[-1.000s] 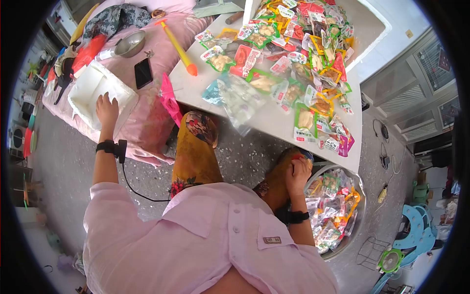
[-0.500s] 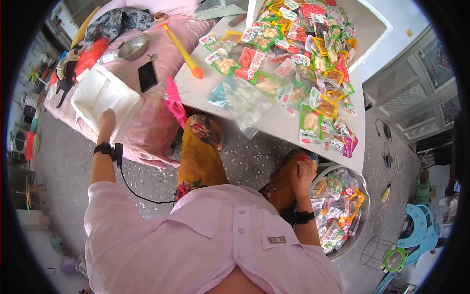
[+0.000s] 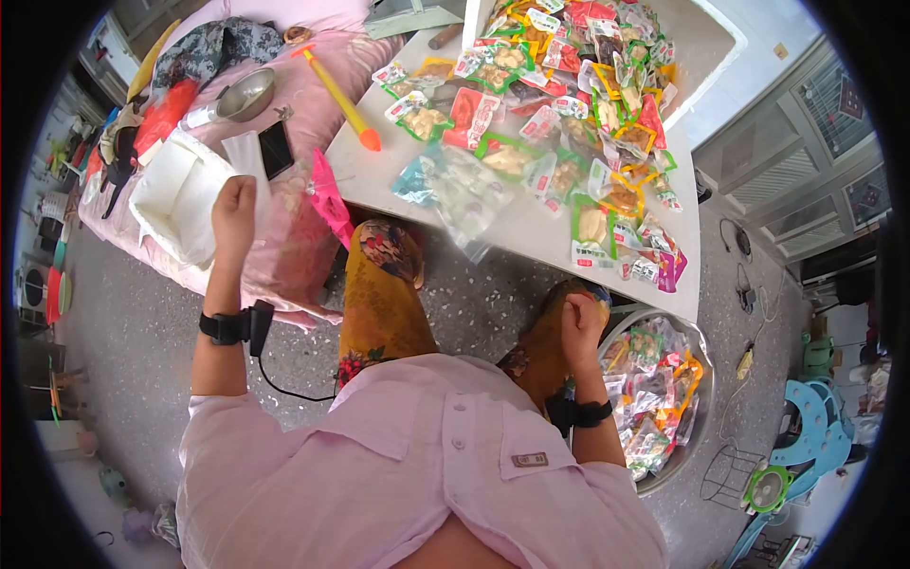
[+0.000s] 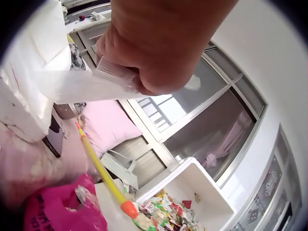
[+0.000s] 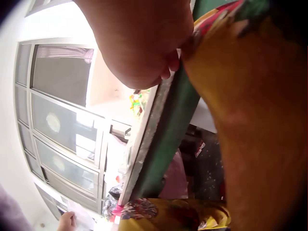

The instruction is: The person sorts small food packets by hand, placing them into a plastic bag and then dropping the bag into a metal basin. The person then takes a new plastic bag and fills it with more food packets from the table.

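Observation:
In the head view my left hand (image 3: pixel 234 213) is raised over the near edge of a white foam box (image 3: pixel 180 204) on the bed. It pinches a thin, translucent plastic bag (image 4: pixel 72 85), whose ridged end shows under the fingers in the left wrist view. My right hand (image 3: pixel 581 327) lies by my right knee, beside the table edge, its fingers loosely curled with nothing seen in them. A clear plastic bag (image 3: pixel 455 190) of pale packets lies at the table's near edge. Behind it are many sealed snack packets (image 3: pixel 507 156).
A large white bin (image 3: pixel 706 71) lies tipped at the table's back, packets spilling from it. A metal basin (image 3: pixel 703 379) of packets stands at lower right. Nearby are a pink bag (image 3: pixel 327 204), a yellow stick (image 3: pixel 332 87), a phone (image 3: pixel 276 149) and a metal bowl (image 3: pixel 246 95).
My left hand reached into the foam box, then came out to the right and toward me with the thin plastic bag. My right hand shifted slightly at the knee.

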The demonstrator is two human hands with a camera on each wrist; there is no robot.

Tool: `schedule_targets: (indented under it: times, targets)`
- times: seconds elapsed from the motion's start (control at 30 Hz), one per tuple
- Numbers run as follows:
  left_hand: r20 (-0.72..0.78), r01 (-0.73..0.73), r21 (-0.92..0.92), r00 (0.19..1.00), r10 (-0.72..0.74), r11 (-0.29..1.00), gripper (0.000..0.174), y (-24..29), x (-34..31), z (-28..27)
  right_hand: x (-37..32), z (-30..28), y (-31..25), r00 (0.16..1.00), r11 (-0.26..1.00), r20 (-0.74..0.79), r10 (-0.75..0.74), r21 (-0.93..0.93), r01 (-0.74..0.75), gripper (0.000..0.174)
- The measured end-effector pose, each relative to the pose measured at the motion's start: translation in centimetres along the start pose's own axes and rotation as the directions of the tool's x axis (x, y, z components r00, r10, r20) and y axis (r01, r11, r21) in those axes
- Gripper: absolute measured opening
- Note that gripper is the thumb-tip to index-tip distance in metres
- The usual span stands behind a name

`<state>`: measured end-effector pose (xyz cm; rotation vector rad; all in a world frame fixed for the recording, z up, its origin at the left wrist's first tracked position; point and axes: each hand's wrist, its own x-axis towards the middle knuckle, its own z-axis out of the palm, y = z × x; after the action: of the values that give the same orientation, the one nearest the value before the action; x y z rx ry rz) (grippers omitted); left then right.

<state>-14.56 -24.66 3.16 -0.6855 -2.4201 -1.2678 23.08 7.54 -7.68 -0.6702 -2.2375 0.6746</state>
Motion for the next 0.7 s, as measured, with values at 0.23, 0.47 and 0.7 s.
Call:
schedule_targets:
  times: [0.23,0.47,0.7]
  targets:
    - [0.085,-0.236,-0.237,0.961,0.262,0.942,0.007,8.4,-5.5,11.0,4.7,4.1,-6.8,0.963,0.754,0.252,0.092,0.614,-0.232,0.009]
    - [0.441,-0.165,-0.271,0.855,0.274,0.948,0.011,12.9,-10.0,16.0,6.6,8.4,-9.8,0.775,0.268,0.584,0.241,0.728,-0.632,0.018]
    - [0.586,-0.012,-0.427,0.758,0.287,0.904,0.019,13.2,-11.8,16.4,5.2,9.0,-9.9,0.749,-0.064,0.645,0.148,0.762,-0.644,0.015]
